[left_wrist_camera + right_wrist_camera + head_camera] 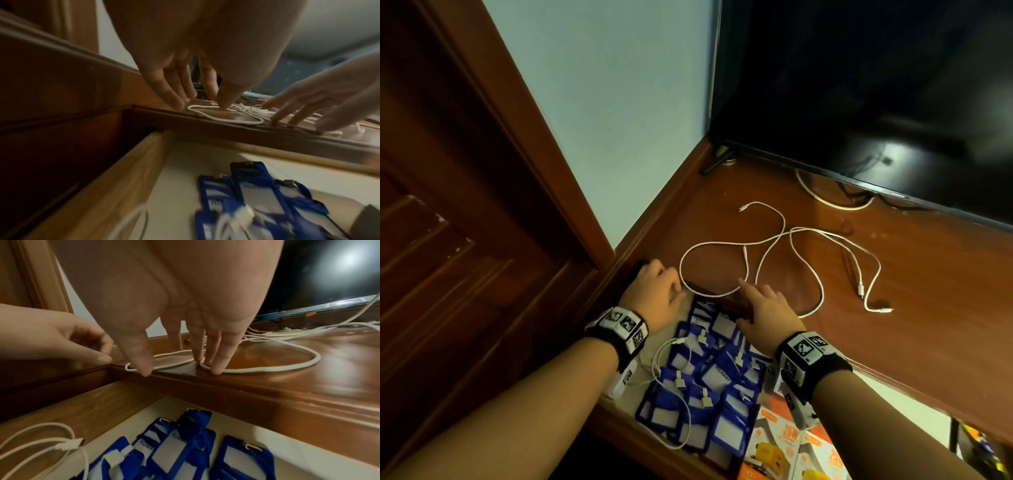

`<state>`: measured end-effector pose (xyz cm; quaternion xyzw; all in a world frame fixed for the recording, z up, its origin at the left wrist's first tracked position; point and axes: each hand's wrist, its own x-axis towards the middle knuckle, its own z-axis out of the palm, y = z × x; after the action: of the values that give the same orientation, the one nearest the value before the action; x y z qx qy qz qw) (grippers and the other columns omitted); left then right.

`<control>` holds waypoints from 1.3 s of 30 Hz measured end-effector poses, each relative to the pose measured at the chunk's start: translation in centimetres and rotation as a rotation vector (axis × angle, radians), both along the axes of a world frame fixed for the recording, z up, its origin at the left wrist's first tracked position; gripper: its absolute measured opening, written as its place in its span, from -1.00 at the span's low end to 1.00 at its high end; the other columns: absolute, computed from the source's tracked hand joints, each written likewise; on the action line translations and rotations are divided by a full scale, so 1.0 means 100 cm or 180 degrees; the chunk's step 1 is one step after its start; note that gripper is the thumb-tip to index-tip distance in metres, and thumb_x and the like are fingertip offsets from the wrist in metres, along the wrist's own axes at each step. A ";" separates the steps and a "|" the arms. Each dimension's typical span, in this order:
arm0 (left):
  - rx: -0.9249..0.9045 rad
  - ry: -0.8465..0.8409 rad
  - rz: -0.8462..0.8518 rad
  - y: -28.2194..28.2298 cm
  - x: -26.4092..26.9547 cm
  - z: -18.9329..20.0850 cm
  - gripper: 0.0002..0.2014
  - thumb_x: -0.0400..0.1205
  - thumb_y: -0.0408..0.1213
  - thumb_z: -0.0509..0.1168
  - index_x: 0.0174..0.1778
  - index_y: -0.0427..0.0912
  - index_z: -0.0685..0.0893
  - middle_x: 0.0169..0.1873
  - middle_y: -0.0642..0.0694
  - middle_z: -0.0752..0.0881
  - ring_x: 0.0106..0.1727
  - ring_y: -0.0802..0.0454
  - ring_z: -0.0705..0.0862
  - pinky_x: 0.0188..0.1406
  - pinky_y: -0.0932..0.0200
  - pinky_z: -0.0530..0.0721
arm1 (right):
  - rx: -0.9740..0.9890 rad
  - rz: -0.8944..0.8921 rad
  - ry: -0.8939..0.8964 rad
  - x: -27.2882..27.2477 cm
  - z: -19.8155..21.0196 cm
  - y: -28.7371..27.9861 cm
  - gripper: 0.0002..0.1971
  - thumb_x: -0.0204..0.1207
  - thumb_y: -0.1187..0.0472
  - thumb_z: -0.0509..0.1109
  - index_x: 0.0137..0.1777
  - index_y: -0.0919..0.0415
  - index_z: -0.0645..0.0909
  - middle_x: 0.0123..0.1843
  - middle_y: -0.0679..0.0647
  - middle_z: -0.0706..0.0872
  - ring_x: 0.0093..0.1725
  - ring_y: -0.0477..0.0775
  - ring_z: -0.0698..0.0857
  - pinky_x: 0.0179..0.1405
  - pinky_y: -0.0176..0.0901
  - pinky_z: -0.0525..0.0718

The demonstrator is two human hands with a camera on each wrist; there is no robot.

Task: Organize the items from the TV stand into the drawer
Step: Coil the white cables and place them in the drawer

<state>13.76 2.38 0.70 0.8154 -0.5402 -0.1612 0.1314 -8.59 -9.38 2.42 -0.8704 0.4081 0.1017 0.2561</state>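
Cable (784,240) sprawled on stand (893,308), near loop under both hands. Left hand (654,291) loosely curled, fingertips at loop; right hand (767,311) spread flat, pressing. Likely light, limp, tangle-prone: gather loops, lift bundle into drawer (127,170).

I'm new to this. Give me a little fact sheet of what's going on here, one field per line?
place: wooden TV stand with a dark TV on it
on the stand: loose white cable, sprawled in loops
left hand: fingertips at the cable's near loop, not clearly gripping
right hand: fingers straight, tips down on the stand by the cable
drawer: open below the stand's edge
in the drawer: blue badge holders, another white cable, orange boxes
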 end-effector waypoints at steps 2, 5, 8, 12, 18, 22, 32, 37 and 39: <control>0.0462 -0.0180 0.0203 0.020 -0.011 -0.009 -0.68 0.65 0.17 0.34 0.01 -0.04 0.65 0.11 -0.03 0.56 0.20 -0.06 0.57 0.08 0.01 0.67 | -0.0054 0.0042 0.0018 0.000 -0.002 -0.001 -0.17 0.63 0.00 0.42 0.81 -0.11 0.05 0.64 0.05 0.39 0.53 0.21 0.43 0.57 0.04 0.46; 0.1802 -0.0429 -0.0030 0.048 -0.029 -0.039 -0.42 0.64 0.32 0.24 0.31 -0.10 0.63 0.37 -0.16 0.59 0.44 -0.16 0.55 0.36 -0.08 0.65 | -0.0092 0.0122 0.0063 0.001 -0.005 0.001 -0.20 0.64 -0.01 0.39 0.80 -0.12 0.08 0.71 0.04 0.32 0.58 0.25 0.38 0.60 0.06 0.44; 0.2187 -0.0473 -0.0290 0.059 -0.034 -0.056 -0.54 0.74 0.07 0.24 0.45 -0.14 0.55 0.48 -0.20 0.56 0.59 -0.19 0.47 0.51 -0.11 0.54 | -0.0018 0.0153 0.0093 0.003 -0.006 0.006 -0.21 0.64 0.00 0.39 0.79 -0.14 0.07 0.78 0.05 0.21 0.63 0.31 0.34 0.63 0.12 0.42; 0.1782 -0.0257 -0.0315 0.050 -0.037 -0.029 -0.80 0.79 -0.17 0.19 0.20 -0.09 0.69 0.19 -0.16 0.75 0.25 -0.16 0.72 0.19 0.01 0.67 | 0.0099 0.0127 -0.0069 0.002 0.000 0.013 -0.20 0.63 0.00 0.42 0.78 -0.16 0.07 0.81 0.07 0.07 0.70 0.38 0.26 0.66 0.18 0.39; 0.0669 0.0905 -0.0309 0.037 -0.034 0.079 -0.73 0.73 0.06 0.36 -0.15 0.01 0.84 -0.37 0.13 0.76 -0.31 0.25 0.71 -0.41 0.41 0.49 | 0.0006 0.0414 -0.0905 0.001 0.048 0.024 -0.17 0.49 -0.26 0.51 0.70 -0.40 0.18 0.77 -0.09 0.21 0.71 0.12 0.28 0.62 0.23 0.45; -0.0073 0.1274 -0.0633 0.031 -0.037 0.168 -0.76 0.75 0.07 0.33 -0.10 0.14 0.87 -0.25 0.31 0.82 -0.22 0.30 0.75 -0.20 0.34 0.63 | 0.0451 0.0556 -0.1954 -0.001 0.115 0.026 -0.69 0.66 -0.09 0.43 0.39 -0.20 0.66 0.22 -0.22 0.77 0.18 -0.22 0.74 0.18 -0.17 0.75; -0.1661 0.1298 -0.0613 0.005 -0.031 0.293 -0.75 0.76 0.03 0.26 0.10 0.14 0.85 -0.39 0.04 0.79 -0.31 0.19 0.75 -0.15 0.22 0.70 | 0.0573 -0.0257 -0.3455 -0.070 0.282 0.001 -0.64 0.62 0.11 0.42 -0.19 0.47 0.62 -0.37 0.27 0.72 -0.35 0.13 0.72 -0.12 -0.12 0.79; -0.2029 0.0909 -0.0707 -0.007 -0.027 0.341 -0.73 0.74 0.09 0.25 0.08 0.17 0.86 -0.58 0.10 0.47 -0.52 0.20 0.45 -0.52 0.33 0.35 | 0.0509 -0.0636 -0.3735 -0.119 0.330 -0.014 -0.63 0.65 0.11 0.38 -0.32 0.31 0.48 -0.53 0.20 0.40 -0.48 0.23 0.50 -0.35 -0.07 0.67; -0.2134 0.0915 -0.0701 -0.015 -0.026 0.358 -0.76 0.78 0.03 0.24 0.11 0.18 0.84 -0.62 0.15 0.44 -0.59 0.21 0.40 -0.60 0.42 0.28 | 0.0027 -0.0588 -0.3191 -0.139 0.345 -0.016 -0.71 0.63 0.02 0.40 -0.23 0.20 0.63 -0.51 0.14 0.44 -0.50 0.19 0.46 -0.46 -0.16 0.57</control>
<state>11.14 0.85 36.50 0.6333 -0.6234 -0.1015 0.4472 -22.50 -10.95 36.94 -0.7714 0.3099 -0.3498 0.4319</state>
